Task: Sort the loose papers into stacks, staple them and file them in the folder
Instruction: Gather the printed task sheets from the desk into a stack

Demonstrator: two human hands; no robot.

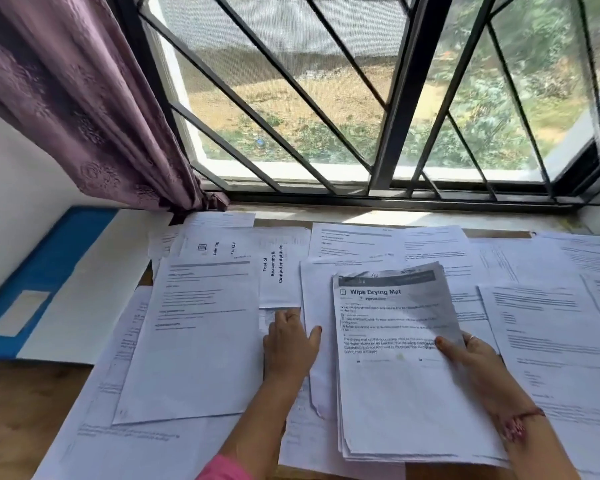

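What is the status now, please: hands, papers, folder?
Right hand grips the gathered stack. Left hand presses flat on loose papers. Blue folder far left, untouched. No stapler visible.

A room in a home, with a wooden counter used as a paperwork spot by the window.

A purple patterned curtain (73,98) hangs drawn to the left of a window (326,98) fitted with a dark metal grille (392,98) and mesh, looking out on bare ground and green shrubs. The wall (18,188) beside it is plain white. Under the sill, the wooden counter (21,410) is spread with printed sheets (194,341), and a blue folder (45,271) lies at its left end.
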